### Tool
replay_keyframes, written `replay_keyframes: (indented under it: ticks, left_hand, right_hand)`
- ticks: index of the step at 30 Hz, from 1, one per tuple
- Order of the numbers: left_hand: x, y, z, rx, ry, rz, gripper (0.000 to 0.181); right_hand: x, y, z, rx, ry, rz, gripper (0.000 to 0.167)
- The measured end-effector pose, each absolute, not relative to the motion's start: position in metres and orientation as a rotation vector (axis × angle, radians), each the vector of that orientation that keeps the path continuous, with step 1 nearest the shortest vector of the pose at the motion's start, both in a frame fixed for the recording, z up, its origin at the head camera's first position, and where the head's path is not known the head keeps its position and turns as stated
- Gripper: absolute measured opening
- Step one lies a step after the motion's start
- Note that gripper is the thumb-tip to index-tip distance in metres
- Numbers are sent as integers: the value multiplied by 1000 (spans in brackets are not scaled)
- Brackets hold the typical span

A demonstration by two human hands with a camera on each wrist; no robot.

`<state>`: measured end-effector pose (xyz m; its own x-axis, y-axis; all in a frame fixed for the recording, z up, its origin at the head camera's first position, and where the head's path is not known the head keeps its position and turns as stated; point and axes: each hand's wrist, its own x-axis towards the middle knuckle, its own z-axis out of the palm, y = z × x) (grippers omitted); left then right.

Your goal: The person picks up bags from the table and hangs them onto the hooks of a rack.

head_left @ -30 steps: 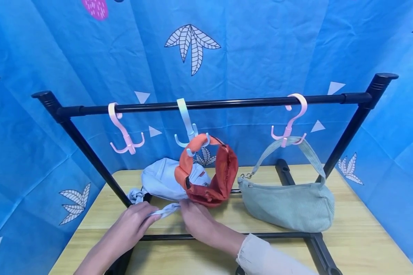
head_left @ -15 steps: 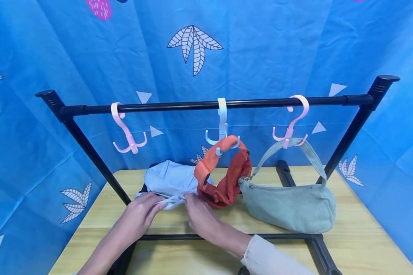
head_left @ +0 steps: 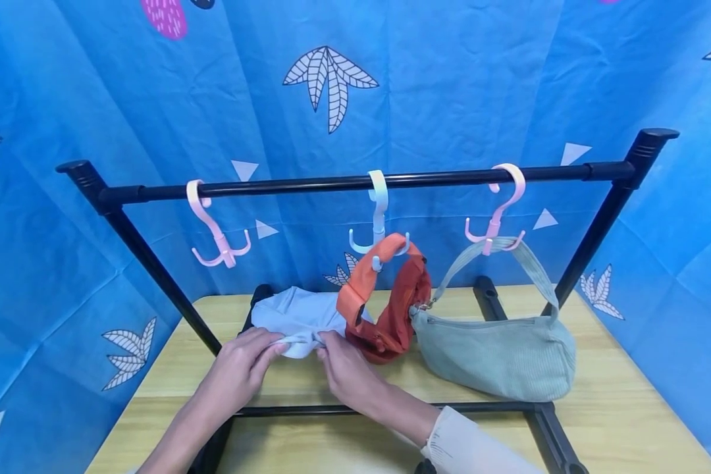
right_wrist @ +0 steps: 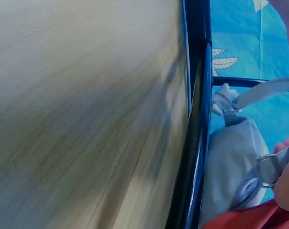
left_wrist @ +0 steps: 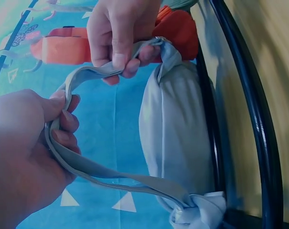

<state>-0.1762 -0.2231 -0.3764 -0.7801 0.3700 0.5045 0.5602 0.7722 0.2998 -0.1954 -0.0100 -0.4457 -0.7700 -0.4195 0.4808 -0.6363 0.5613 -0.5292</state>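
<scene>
A light blue bag (head_left: 296, 309) is in front of me at the rack's left half, its strap (left_wrist: 118, 176) raised in a loop. My left hand (head_left: 243, 362) pinches this strap between thumb and fingers. My right hand (head_left: 349, 375) grips the strap's other end, close to a metal ring (right_wrist: 267, 171) in the right wrist view. At the strap's far end is a knot (left_wrist: 197, 212). Just beyond my right hand, a red bag (head_left: 391, 326) with an orange strap hangs on a light blue hook (head_left: 379, 207).
Across the top runs a black rack bar (head_left: 290, 186). A left pink hook (head_left: 216, 230) holds nothing; from the right pink hook (head_left: 500, 210) hangs a green corduroy bag (head_left: 498, 355), touching the red bag. A lower black bar (head_left: 296, 410) crosses above the wooden table (head_left: 622, 395).
The light blue hook with the red bag has slid right along the bar, up to the green bag. My right hand has shifted slightly right; both hands keep hold of the strap.
</scene>
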Motion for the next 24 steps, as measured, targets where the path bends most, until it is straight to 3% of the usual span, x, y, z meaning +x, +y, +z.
replay_keyframes:
  ticks: [24]
  left_hand:
    - [-167, -219, -350, -660, -2543, -709, 17]
  right_hand:
    - [-184, -7, -417, 890, -2288, 1270, 20]
